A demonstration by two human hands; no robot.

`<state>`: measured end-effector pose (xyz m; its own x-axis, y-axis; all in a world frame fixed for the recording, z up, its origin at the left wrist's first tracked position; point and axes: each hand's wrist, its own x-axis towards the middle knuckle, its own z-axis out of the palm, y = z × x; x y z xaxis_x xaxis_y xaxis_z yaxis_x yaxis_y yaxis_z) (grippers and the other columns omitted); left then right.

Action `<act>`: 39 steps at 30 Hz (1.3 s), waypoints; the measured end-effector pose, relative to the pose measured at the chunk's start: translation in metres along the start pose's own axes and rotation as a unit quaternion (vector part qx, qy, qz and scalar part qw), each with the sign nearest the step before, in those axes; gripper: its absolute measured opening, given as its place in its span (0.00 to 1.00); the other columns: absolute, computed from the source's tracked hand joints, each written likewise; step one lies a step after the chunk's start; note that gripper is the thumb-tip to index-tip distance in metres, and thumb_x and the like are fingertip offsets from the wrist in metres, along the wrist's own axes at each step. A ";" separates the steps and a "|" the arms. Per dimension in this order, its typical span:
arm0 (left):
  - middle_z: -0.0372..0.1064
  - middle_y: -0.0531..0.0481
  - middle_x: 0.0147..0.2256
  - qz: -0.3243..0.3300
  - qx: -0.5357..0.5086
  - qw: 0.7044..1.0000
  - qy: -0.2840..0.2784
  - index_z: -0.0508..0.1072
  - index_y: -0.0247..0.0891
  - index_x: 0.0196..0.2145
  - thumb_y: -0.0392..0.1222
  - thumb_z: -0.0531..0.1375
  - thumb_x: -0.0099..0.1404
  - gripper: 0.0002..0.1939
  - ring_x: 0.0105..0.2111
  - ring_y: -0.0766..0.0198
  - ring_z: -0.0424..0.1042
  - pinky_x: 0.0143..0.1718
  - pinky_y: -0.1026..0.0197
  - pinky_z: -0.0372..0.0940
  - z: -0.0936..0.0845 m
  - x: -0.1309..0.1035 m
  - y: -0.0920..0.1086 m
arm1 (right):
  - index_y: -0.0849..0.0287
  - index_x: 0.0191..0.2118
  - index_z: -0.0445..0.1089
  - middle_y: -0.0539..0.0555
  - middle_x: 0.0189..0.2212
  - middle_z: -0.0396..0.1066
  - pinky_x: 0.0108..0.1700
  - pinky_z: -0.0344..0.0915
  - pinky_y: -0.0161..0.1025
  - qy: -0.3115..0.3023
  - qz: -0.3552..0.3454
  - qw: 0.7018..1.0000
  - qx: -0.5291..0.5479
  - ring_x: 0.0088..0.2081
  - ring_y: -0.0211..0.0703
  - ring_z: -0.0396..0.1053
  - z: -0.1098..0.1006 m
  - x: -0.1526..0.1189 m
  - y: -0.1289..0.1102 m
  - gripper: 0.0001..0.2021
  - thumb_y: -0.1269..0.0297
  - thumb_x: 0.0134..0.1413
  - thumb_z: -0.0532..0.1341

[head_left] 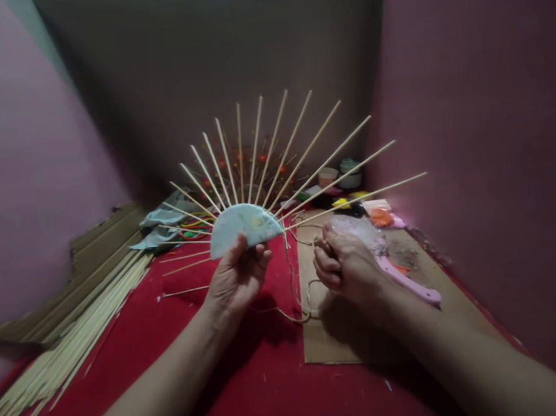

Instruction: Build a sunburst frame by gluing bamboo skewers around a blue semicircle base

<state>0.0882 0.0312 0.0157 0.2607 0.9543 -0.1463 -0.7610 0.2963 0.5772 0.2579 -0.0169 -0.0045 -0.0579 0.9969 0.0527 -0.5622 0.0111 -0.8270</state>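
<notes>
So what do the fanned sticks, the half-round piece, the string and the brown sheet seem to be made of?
Fanned sticks: probably bamboo or wood, matt, judging by the pale straw colour.
Half-round piece: paper or cloth surface, seemingly matt, faintly patterned; which is unclear.
String: perhaps jute, dull tan, falling in limp loops.
Brown sheet: likely cardboard, matt, with straight edges.
</notes>
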 end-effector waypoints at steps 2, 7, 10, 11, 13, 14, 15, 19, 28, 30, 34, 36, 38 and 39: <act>0.74 0.47 0.26 0.007 0.010 1.000 0.006 0.68 0.33 0.34 0.33 0.47 0.70 0.12 0.19 0.69 0.71 0.22 0.67 0.72 0.000 -0.001 -0.002 | 0.55 0.19 0.49 0.39 0.09 0.47 0.11 0.38 0.28 0.015 -0.016 0.999 -0.042 0.09 0.27 0.42 0.001 0.000 0.005 0.24 0.45 0.49 0.61; 0.74 0.46 0.27 0.020 0.041 0.999 0.007 0.69 0.33 0.36 0.29 0.51 0.67 0.07 0.21 0.68 0.73 0.24 0.67 0.72 0.000 -0.002 -0.011 | 0.59 0.23 0.64 0.46 0.19 0.64 0.21 0.57 0.30 0.003 -0.094 0.986 -0.134 0.19 0.31 0.60 0.001 0.000 0.011 0.16 0.53 0.49 0.64; 0.73 0.47 0.26 0.014 0.061 0.998 -0.019 0.69 0.32 0.35 0.30 0.57 0.63 0.03 0.21 0.68 0.72 0.23 0.68 0.70 -0.001 -0.002 -0.017 | 0.58 0.37 0.69 0.48 0.30 0.69 0.31 0.63 0.32 0.008 -0.124 0.986 -0.108 0.29 0.33 0.65 0.003 0.001 0.011 0.13 0.62 0.45 0.68; 0.73 0.47 0.26 0.015 0.071 0.997 -0.036 0.70 0.32 0.35 0.31 0.59 0.61 0.03 0.21 0.68 0.71 0.23 0.68 0.69 -0.001 -0.002 -0.018 | 0.57 0.38 0.69 0.48 0.31 0.69 0.33 0.63 0.33 0.012 -0.129 0.988 -0.086 0.29 0.34 0.65 0.003 0.001 0.010 0.13 0.62 0.46 0.67; 0.73 0.47 0.29 0.020 0.093 0.993 -0.067 0.70 0.31 0.37 0.33 0.62 0.58 0.08 0.22 0.68 0.70 0.21 0.68 0.68 -0.002 -0.004 -0.022 | 0.56 0.38 0.69 0.49 0.32 0.69 0.35 0.64 0.34 0.018 -0.127 0.991 -0.038 0.29 0.34 0.65 0.005 0.002 0.010 0.10 0.62 0.49 0.66; 0.73 0.47 0.30 0.019 0.108 0.991 -0.078 0.71 0.31 0.38 0.34 0.63 0.57 0.10 0.22 0.68 0.70 0.21 0.68 0.67 -0.003 -0.005 -0.023 | 0.56 0.37 0.70 0.49 0.33 0.70 0.36 0.64 0.35 0.023 -0.122 0.992 -0.019 0.30 0.34 0.65 0.006 0.002 0.009 0.08 0.62 0.49 0.65; 0.73 0.46 0.31 0.016 0.127 0.988 -0.088 0.71 0.31 0.39 0.36 0.64 0.57 0.12 0.22 0.68 0.70 0.20 0.67 0.66 -0.003 -0.006 -0.025 | 0.56 0.35 0.70 0.50 0.34 0.70 0.36 0.64 0.36 0.027 -0.116 0.993 -0.010 0.31 0.35 0.66 0.007 0.001 0.009 0.07 0.62 0.50 0.64; 0.70 0.49 0.27 -0.015 0.223 0.967 -0.126 0.72 0.31 0.40 0.39 0.66 0.55 0.15 0.18 0.70 0.67 0.14 0.70 0.60 -0.003 -0.013 -0.027 | 0.56 0.29 0.72 0.51 0.35 0.73 0.37 0.64 0.35 0.067 -0.091 0.993 -0.025 0.34 0.38 0.67 0.014 -0.001 0.006 0.03 0.65 0.49 0.61; 0.71 0.45 0.28 -0.177 0.258 0.917 -0.247 0.73 0.32 0.36 0.41 0.63 0.59 0.10 0.20 0.66 0.70 0.17 0.66 0.67 -0.006 -0.018 -0.032 | 0.57 0.30 0.68 0.48 0.24 0.71 0.22 0.61 0.33 0.142 0.002 0.986 0.090 0.26 0.38 0.67 0.014 0.009 0.005 0.07 0.63 0.43 0.65; 0.67 0.50 0.21 -0.169 0.310 0.908 -0.225 0.73 0.33 0.33 0.41 0.64 0.57 0.09 0.16 0.69 0.66 0.15 0.67 0.65 -0.008 -0.015 -0.030 | 0.57 0.30 0.66 0.49 0.24 0.71 0.25 0.63 0.35 0.153 0.023 0.980 0.125 0.27 0.40 0.68 0.011 0.011 0.004 0.04 0.64 0.47 0.61; 0.58 0.55 0.13 -0.090 0.378 0.912 -0.130 0.73 0.33 0.25 0.40 0.66 0.54 0.07 0.10 0.75 0.54 0.10 0.72 0.49 -0.010 -0.008 -0.020 | 0.58 0.30 0.67 0.51 0.24 0.71 0.31 0.66 0.39 0.158 0.027 0.979 0.130 0.26 0.39 0.67 0.006 0.014 0.000 0.04 0.66 0.53 0.56; 0.55 0.56 0.11 -0.064 0.371 0.920 -0.109 0.71 0.34 0.21 0.39 0.66 0.54 0.09 0.09 0.75 0.51 0.09 0.72 0.46 -0.009 -0.006 -0.015 | 0.58 0.29 0.67 0.50 0.25 0.71 0.32 0.66 0.40 0.141 0.014 0.984 0.110 0.25 0.38 0.67 0.003 0.014 -0.002 0.04 0.67 0.52 0.56; 0.53 0.56 0.10 -0.046 0.365 0.924 -0.109 0.69 0.35 0.20 0.40 0.66 0.53 0.11 0.09 0.75 0.50 0.09 0.71 0.45 -0.009 -0.004 -0.012 | 0.58 0.29 0.67 0.50 0.24 0.71 0.33 0.66 0.40 0.137 0.008 0.985 0.101 0.25 0.37 0.66 0.001 0.014 -0.004 0.04 0.68 0.52 0.56; 0.53 0.57 0.10 -0.039 0.362 0.925 -0.108 0.69 0.35 0.19 0.40 0.66 0.53 0.11 0.09 0.75 0.50 0.09 0.71 0.45 -0.009 -0.004 -0.011 | 0.58 0.29 0.67 0.50 0.24 0.71 0.33 0.66 0.40 0.139 0.006 0.985 0.099 0.25 0.37 0.66 -0.001 0.014 -0.004 0.05 0.68 0.52 0.56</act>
<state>0.0901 0.0250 0.0026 0.4703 0.8778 -0.0907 -0.1579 0.1848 0.9700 0.2598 -0.0025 -0.0009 0.1467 0.9801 -0.1340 -0.7140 0.0111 -0.7001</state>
